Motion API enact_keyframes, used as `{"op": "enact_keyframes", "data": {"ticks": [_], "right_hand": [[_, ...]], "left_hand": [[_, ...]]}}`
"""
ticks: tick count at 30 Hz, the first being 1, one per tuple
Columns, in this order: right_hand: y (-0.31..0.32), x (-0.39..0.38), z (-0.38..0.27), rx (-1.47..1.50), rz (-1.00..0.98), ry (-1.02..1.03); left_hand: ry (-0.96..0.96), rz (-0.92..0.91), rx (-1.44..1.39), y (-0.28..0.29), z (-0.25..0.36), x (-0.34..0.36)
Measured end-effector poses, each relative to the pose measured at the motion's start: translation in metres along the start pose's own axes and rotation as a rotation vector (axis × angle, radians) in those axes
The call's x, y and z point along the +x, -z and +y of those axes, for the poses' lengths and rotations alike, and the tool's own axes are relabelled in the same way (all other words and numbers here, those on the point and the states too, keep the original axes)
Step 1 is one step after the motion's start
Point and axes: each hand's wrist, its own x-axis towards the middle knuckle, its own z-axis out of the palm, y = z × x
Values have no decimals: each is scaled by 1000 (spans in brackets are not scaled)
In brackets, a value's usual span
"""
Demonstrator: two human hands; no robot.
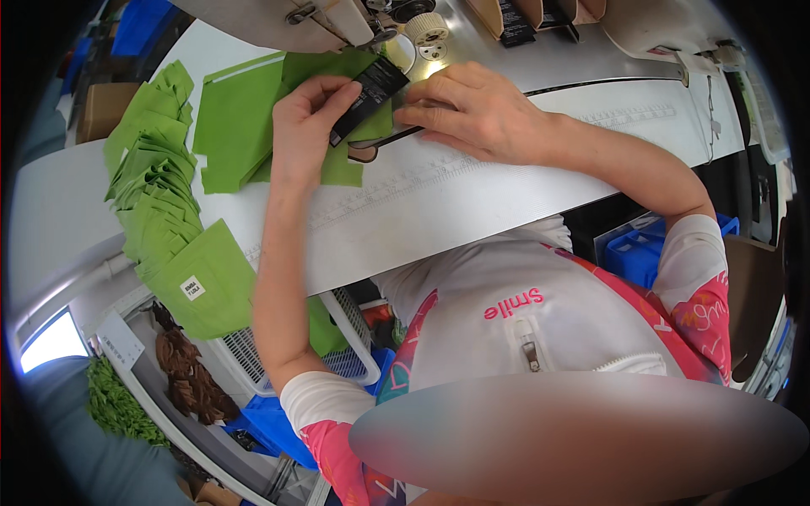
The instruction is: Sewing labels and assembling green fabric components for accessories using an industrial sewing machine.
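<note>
My left hand (310, 118) pinches a black printed fabric label (369, 99) between thumb and fingers. The label lies slanted over a green fabric piece (240, 126) on the sewing table. Close to the label's right side, my right hand (481, 114) has its fingers curled together beside the needle area; whatever they may hold is hidden. Just behind both hands stands the sewing machine (287, 21), with its ridged cream knob (427, 29) above the metal plate. Green fabric also passes under the machine head.
A long overlapping stack of green fabric pieces (156, 185) runs down the table's left side. Rulers are printed on the white tabletop (405, 219). Black labels (516, 25) sit in a holder at the back right. A white basket (350, 333) stands below the front edge.
</note>
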Motion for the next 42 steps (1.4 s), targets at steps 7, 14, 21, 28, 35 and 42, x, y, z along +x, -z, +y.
{"op": "enact_keyframes", "data": {"ticks": [7, 14, 21, 28, 35, 42], "right_hand": [[-6, -5, -3, -39, -104, 29], [-1, -5, -5, -27, -85, 19], [3, -3, -7, 32, -81, -28], [1, -3, -7, 21, -47, -24], [1, -5, 17, -73, 91, -81], [2, 1, 32, -89, 139, -149]], "left_hand": [[26, 150, -180, -20, -3, -25], [-195, 33, 343, 8, -1, 6], [4, -198, 257, 17, 13, 21], [92, -200, 419, 13, 16, 31], [92, -221, 414, 17, 14, 37], [96, -212, 411, 18, 13, 38]]}}
